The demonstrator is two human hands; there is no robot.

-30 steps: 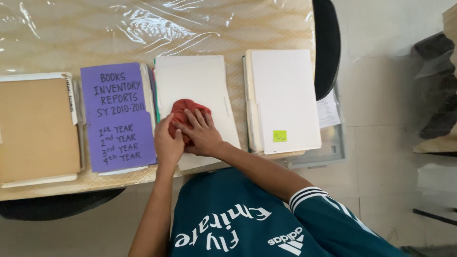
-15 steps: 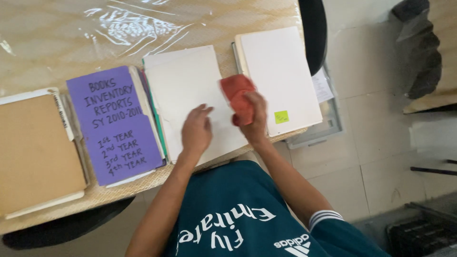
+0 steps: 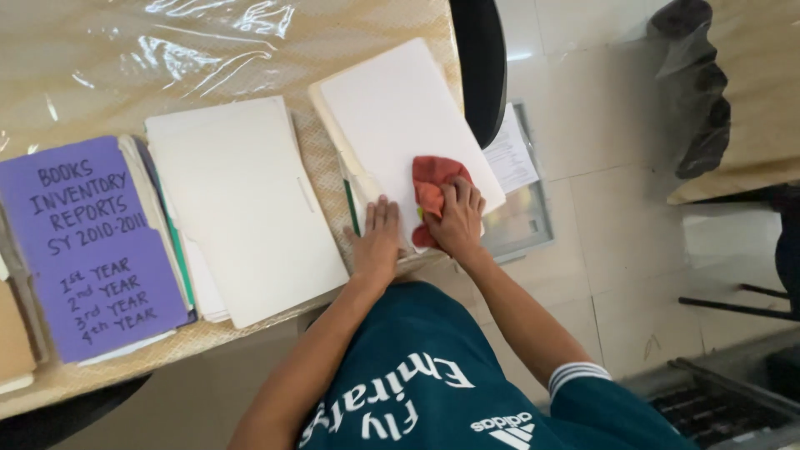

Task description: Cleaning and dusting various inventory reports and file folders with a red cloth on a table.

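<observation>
My right hand [image 3: 457, 218] presses a crumpled red cloth [image 3: 433, 187] onto the near end of the rightmost cream folder [image 3: 398, 117]. My left hand [image 3: 379, 237] lies flat, fingers apart, on that folder's near left corner, holding it down. A second cream folder stack [image 3: 242, 204] lies to the left of my hands, and a purple folder with handwritten lettering [image 3: 87, 246] lies further left. All rest on a plastic-covered wooden table [image 3: 167, 58].
A brown folder edge [image 3: 12, 333] shows at the far left. A clear tray with papers [image 3: 521, 196] sticks out under the right folder past the table edge. A dark chair back [image 3: 479, 67] stands beside the table; tiled floor lies to the right.
My right hand has carried the red cloth from the middle cream folder over to the rightmost folder. My left hand followed to that folder's near corner. The view shifted right.
</observation>
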